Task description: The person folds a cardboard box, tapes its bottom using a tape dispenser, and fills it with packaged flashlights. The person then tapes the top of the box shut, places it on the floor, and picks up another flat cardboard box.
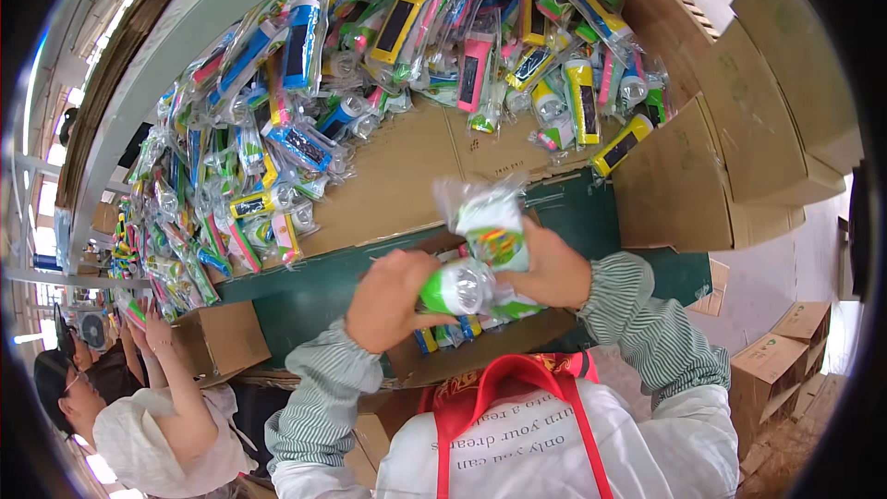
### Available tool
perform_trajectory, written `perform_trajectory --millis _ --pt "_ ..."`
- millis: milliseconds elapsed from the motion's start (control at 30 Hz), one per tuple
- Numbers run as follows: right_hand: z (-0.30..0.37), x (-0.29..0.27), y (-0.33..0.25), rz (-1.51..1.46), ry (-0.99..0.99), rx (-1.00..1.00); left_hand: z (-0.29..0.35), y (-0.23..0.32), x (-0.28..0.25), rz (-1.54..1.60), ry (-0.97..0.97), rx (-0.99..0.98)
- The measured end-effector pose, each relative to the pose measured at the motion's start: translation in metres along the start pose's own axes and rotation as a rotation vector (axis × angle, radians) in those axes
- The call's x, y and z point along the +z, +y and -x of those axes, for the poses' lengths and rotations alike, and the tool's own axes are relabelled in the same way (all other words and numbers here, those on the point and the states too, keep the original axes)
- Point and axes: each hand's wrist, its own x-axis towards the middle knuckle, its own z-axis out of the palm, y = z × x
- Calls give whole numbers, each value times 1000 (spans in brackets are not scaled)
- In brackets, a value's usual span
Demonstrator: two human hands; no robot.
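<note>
A head-worn fisheye looks closely down on left hand [393, 300] and right hand [557, 270].

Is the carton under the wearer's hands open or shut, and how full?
The carton is open: bagged items show inside. How full, cannot tell: the left hand and right hand block part.

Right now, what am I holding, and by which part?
Your left hand holds a green-and-white cylinder by its green end, away from the clear one. Your right hand holds a plastic-wrapped packet by its right side; exact fingertip placement is blurred.
</note>
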Motion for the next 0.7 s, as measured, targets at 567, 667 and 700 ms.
perform_trajectory --millis 567,667,700 --pt "-10 66 17 641 -385 373 57 -16 66 -654 -534 330" --pt "-16 86 29 598 -362 419 67 -28 75 -711 -545 263" --pt "-19 98 36 603 -317 410 68 -31 84 -728 -533 194"
